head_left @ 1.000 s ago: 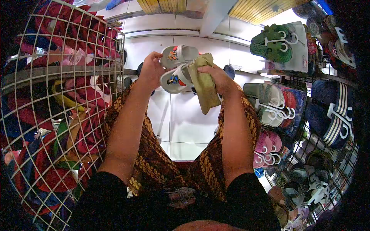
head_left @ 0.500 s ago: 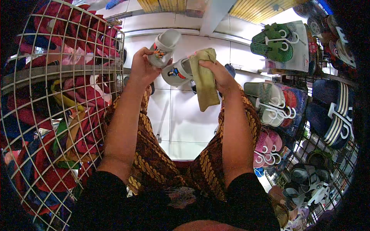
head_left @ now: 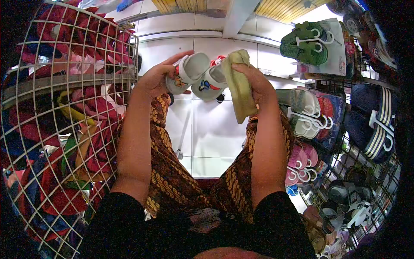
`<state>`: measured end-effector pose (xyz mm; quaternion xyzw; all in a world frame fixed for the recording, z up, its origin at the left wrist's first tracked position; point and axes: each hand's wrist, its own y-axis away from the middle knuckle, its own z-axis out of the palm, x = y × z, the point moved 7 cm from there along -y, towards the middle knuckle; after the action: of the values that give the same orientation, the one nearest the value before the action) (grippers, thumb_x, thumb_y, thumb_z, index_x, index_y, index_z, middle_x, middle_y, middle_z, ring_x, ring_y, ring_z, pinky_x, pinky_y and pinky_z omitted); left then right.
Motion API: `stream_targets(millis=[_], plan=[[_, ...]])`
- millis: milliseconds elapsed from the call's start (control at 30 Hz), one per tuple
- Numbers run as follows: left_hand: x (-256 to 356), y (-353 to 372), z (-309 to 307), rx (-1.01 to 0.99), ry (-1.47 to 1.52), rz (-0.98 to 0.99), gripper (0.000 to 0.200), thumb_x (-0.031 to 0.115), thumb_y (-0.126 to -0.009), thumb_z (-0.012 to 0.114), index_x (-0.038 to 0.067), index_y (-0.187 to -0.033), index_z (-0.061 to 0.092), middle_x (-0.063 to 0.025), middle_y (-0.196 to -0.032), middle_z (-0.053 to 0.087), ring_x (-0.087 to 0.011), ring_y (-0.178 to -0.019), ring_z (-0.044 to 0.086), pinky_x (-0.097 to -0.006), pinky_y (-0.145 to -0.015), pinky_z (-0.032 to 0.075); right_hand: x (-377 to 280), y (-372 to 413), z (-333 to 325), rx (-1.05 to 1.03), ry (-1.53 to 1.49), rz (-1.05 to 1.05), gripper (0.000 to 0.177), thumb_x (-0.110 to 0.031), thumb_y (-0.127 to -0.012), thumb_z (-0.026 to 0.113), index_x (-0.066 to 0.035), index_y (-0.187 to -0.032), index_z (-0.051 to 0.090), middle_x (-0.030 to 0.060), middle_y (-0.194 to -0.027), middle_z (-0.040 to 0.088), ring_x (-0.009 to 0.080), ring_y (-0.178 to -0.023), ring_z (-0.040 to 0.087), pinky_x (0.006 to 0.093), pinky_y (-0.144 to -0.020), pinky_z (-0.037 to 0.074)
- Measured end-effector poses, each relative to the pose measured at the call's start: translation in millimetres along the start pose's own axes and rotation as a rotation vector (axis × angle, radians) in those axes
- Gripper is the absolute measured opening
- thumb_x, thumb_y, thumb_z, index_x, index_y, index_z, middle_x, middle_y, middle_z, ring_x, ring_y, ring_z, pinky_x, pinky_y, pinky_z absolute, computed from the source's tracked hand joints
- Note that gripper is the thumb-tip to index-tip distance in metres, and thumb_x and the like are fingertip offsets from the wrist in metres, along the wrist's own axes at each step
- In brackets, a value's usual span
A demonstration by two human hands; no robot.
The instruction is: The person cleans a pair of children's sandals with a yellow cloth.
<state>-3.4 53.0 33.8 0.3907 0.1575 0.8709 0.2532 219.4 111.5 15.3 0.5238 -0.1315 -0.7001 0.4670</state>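
My left hand (head_left: pixel 156 81) holds a pale grey clog (head_left: pixel 193 68) by its side, with the foot opening facing up and a cartoon figure on its front. Right beside it is a matching clog (head_left: pixel 208 89), also with a cartoon figure; its heel end disappears behind an olive-green cloth (head_left: pixel 240 93). That folded cloth hangs from my right hand (head_left: pixel 260 84), thumb pressed on top and the other fingers hidden behind. A small red patch shows between the clogs and the cloth.
A wire grid rack (head_left: pixel 71 125) with red fabric items stands on the left. To the right hang green sandals (head_left: pixel 308 43), grey clogs, pink slippers (head_left: pixel 302 156) and dark striped slides (head_left: pixel 373 121). White floor tiles (head_left: pixel 211 129) lie below, between my knees.
The left clog has tilted, so its opening now faces up, and moved down slightly. The second clog and the cloth have shifted a little to the right.
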Motion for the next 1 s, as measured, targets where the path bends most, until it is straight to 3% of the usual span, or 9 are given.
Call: stream_targets(millis=[167, 200, 333, 433, 500, 600, 833, 967, 1000], plan=[[-8, 2, 8, -0.196, 0.205, -0.164, 0.055, 0.028, -0.083, 0.049, 0.010, -0.136, 0.047, -0.0160, -0.122, 0.056, -0.0356, -0.108, 0.061, -0.0572, -0.087, 0.054, -2, 7, 4, -0.045, 0.083, 0.038, 0.045, -0.027, -0.087, 0.069, -0.002, -0.121, 0.054, 0.0095, -0.097, 0.065, 0.0191, -0.077, 0.065, 0.0298, -0.065, 0.056], [-14, -6, -4, -0.063, 0.244, -0.131, 0.057, 0.043, -0.087, 0.046, 0.007, -0.131, 0.052, -0.0166, -0.116, 0.063, -0.0344, -0.102, 0.064, -0.0520, -0.089, 0.054, -3, 10, 7, -0.061, 0.075, 0.025, 0.045, -0.027, -0.087, 0.068, -0.002, -0.121, 0.055, 0.0097, -0.097, 0.066, 0.0191, -0.077, 0.066, 0.0300, -0.065, 0.056], [-34, -16, 1, -0.332, 0.697, -0.158, 0.062, 0.041, -0.085, 0.046, -0.002, -0.130, 0.052, -0.0239, -0.118, 0.063, -0.0368, -0.104, 0.065, -0.0463, -0.090, 0.054, 0, 6, -4, -0.093, 0.035, -0.020, 0.058, -0.043, -0.083, 0.070, -0.007, -0.126, 0.055, 0.0101, -0.106, 0.066, 0.0221, -0.087, 0.066, 0.0343, -0.074, 0.055], [-40, -27, 0, -0.426, 0.801, 0.004, 0.068, 0.041, -0.084, 0.045, -0.002, -0.137, 0.046, -0.0283, -0.125, 0.058, -0.0403, -0.108, 0.063, -0.0503, -0.093, 0.053, -10, 8, 7, -0.170, -0.134, -0.108, 0.047, -0.029, -0.089, 0.065, -0.001, -0.125, 0.056, 0.0094, -0.101, 0.066, 0.0167, -0.078, 0.066, 0.0297, -0.069, 0.057], [-43, -19, 32, -0.525, 0.723, -0.036, 0.086, 0.053, -0.084, 0.055, 0.005, -0.150, 0.026, -0.0203, -0.142, 0.046, -0.0445, -0.127, 0.047, -0.0716, -0.095, 0.038, -2, 0, -9, -0.090, -0.117, -0.070, 0.046, -0.029, -0.089, 0.064, -0.002, -0.126, 0.056, 0.0093, -0.102, 0.065, 0.0159, -0.078, 0.066, 0.0279, -0.068, 0.057], [-51, -14, 49, -0.455, 0.598, -0.056, 0.092, 0.061, -0.079, 0.057, 0.029, -0.154, 0.017, -0.0064, -0.155, 0.033, -0.0516, -0.137, 0.028, -0.0935, -0.076, 0.016, -3, -2, -14, -0.008, -0.153, -0.094, 0.044, -0.029, -0.090, 0.064, -0.003, -0.125, 0.057, 0.0087, -0.100, 0.066, 0.0164, -0.078, 0.066, 0.0280, -0.067, 0.058], [-59, -20, 49, -0.434, 1.018, -0.007, 0.075, 0.061, -0.079, 0.049, 0.023, -0.144, 0.043, -0.0081, -0.153, 0.035, -0.0496, -0.137, 0.029, -0.0874, -0.091, 0.013, -11, -11, -7, -0.062, -0.334, -0.108, 0.040, -0.037, -0.091, 0.064, -0.006, -0.117, 0.061, 0.0067, -0.089, 0.068, 0.0186, -0.071, 0.068, 0.0335, -0.064, 0.059], [-35, -17, 52, -0.700, 0.834, 0.219, 0.082, 0.065, -0.085, 0.042, 0.011, -0.147, 0.035, -0.0123, -0.152, 0.036, -0.0360, -0.137, 0.036, -0.0604, -0.113, 0.023, -12, -26, -21, -0.019, -0.454, -0.248, 0.051, -0.033, -0.095, 0.057, -0.008, -0.138, 0.042, 0.0164, -0.121, 0.061, 0.0367, -0.107, 0.062, 0.0500, -0.083, 0.056], [-36, -20, 45, -0.584, 0.689, 0.189, 0.080, 0.067, -0.086, 0.041, 0.013, -0.145, 0.038, -0.0136, -0.151, 0.036, -0.0347, -0.138, 0.036, -0.0599, -0.113, 0.022, -4, -38, -34, 0.008, -0.482, -0.242, 0.055, -0.030, -0.097, 0.052, -0.010, -0.144, 0.032, 0.0185, -0.133, 0.053, 0.0454, -0.122, 0.051, 0.0579, -0.090, 0.051]])
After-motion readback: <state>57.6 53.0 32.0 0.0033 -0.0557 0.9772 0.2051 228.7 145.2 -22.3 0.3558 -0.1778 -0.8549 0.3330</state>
